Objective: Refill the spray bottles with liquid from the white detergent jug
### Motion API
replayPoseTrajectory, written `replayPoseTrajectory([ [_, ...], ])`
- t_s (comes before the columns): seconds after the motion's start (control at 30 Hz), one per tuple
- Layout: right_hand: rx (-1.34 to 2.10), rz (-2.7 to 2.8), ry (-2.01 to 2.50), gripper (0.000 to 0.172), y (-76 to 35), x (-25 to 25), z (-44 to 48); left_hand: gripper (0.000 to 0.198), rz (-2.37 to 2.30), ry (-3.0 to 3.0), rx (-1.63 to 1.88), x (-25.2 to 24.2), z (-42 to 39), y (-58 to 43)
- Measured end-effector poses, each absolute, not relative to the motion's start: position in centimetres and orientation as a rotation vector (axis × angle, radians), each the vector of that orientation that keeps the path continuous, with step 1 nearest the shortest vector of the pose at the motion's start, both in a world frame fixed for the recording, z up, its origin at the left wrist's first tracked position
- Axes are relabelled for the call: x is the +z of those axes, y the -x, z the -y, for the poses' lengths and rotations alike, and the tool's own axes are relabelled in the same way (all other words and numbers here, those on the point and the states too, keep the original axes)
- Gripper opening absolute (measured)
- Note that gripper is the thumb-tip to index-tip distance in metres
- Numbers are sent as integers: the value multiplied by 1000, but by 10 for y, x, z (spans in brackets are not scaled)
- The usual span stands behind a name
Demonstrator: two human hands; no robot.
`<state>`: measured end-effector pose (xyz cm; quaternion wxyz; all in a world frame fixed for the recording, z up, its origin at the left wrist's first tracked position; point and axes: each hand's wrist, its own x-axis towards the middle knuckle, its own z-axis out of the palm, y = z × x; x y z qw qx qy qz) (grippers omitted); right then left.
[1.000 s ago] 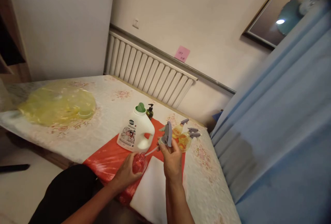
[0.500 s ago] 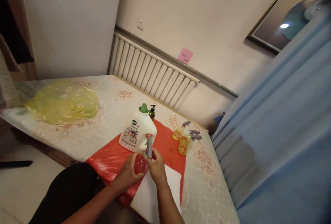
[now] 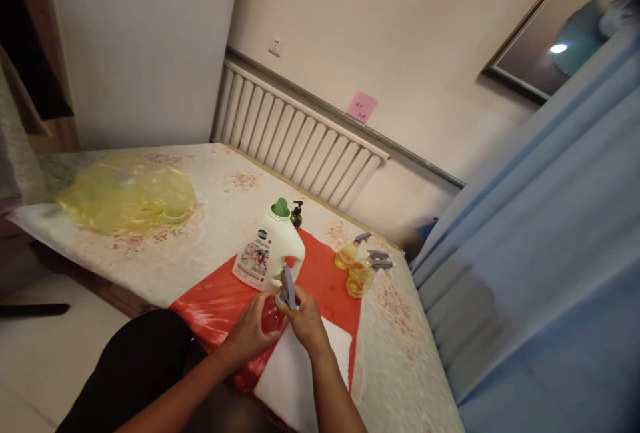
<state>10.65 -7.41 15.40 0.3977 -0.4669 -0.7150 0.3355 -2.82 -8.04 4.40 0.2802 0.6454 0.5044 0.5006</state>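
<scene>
My left hand (image 3: 251, 328) is wrapped round the body of a small clear spray bottle (image 3: 271, 315), through which the red cloth beneath shows. At its neck, my right hand (image 3: 306, 318) grips the grey trigger head (image 3: 287, 286). The bottle is held over a red plastic sheet (image 3: 215, 306) and the edge of a folded white cloth (image 3: 290, 376). Just beyond my hands stands a large white detergent jug (image 3: 273, 250) with a label and a green spout. Whether the trigger head is fully seated cannot be told, as fingers cover the neck.
Several spray bottles (image 3: 359, 278) with yellow liquid stand to the right on the sheet's edge. A dark green pump bottle (image 3: 297, 214) is behind the jug. A yellow plastic bag (image 3: 125, 196) lies left, near a pale green cap (image 3: 175, 214). A radiator (image 3: 295, 123) borders the far side.
My right hand has turned slightly about the neck, and the trigger head has tilted and swung round a little. My left hand keeps its hold on the bottle. The view has shifted slightly.
</scene>
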Motion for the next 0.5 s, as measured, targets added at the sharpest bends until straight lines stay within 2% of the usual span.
replayPoseTrajectory([
  [0.17,791,1820,1144,18,-106,155,73,62,-1361,-1734,1309,45,81,29],
  [0.33,700,1722,1291,12,-99,145,71,64,-1372,-1720,1297,47,81,28],
  [0.5,588,1556,1396,18,-89,128,71,61,-1379,-1695,1315,49,82,28],
])
